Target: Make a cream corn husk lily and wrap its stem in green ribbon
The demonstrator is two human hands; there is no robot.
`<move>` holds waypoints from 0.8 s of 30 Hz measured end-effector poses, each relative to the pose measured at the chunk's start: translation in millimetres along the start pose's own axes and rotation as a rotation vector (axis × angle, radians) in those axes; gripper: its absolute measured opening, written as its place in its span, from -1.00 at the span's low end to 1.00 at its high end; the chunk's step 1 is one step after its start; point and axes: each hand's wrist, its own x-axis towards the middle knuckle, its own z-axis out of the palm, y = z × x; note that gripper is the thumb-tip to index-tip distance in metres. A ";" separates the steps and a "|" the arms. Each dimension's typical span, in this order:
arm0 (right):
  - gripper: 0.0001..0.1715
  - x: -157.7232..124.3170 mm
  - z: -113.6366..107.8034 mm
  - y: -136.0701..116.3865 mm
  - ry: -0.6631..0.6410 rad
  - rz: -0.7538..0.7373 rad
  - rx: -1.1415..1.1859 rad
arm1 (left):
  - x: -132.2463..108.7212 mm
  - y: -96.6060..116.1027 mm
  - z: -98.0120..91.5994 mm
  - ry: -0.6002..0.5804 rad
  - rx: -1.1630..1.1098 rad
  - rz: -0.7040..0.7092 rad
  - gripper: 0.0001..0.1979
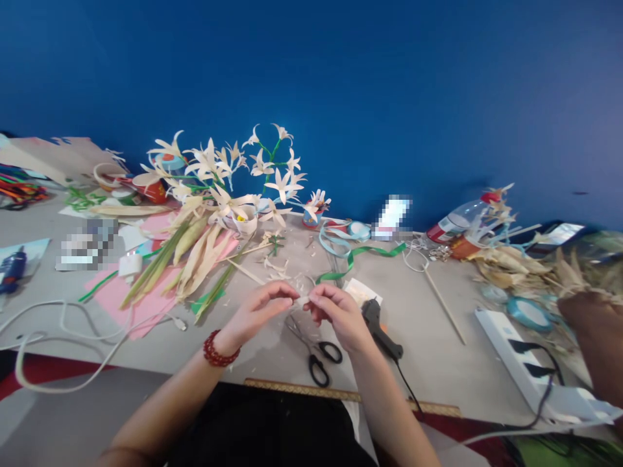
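Note:
Over the middle of the table, my left hand (265, 311), with a red beaded bracelet (220, 349) at the wrist, has its thumb and fingertips pinched together. Just across from it, my right hand (341, 314) is also closed in a pinch. Something small and whitish shows in the gap between the fingertips, too blurred to name. Black-handled scissors (318, 364) lie below the hands, blades pointing away from me. To the right of my right hand rests a dark glue gun (382, 332), with a white square (363, 292) of material behind it.
White husk flowers (228, 201) on green stems stand back left. Corn husks (195, 259) lie on pink paper (107, 292). Green ribbon (370, 250), a bottle (457, 217), a stick (445, 305) and a power strip (511, 363) are rightward. A ruler (302, 389) lines the front edge.

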 end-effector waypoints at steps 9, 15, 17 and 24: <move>-0.80 -9.4 6.9 5.5 0.072 -0.286 -0.259 | -0.9 -5.3 6.2 -0.005 -0.238 -0.054 -0.88; -0.72 -12.7 10.8 7.4 0.113 -0.865 -0.826 | -3.5 -6.5 7.0 -0.011 -0.283 -0.101 -0.87; -0.73 -11.7 11.6 9.8 0.146 -0.960 -0.880 | -6.3 -6.8 7.5 0.017 -0.169 -0.022 -0.87; -0.78 -13.6 17.8 9.5 0.233 -0.973 -0.862 | -17.6 -6.8 12.4 0.313 0.770 0.664 -0.68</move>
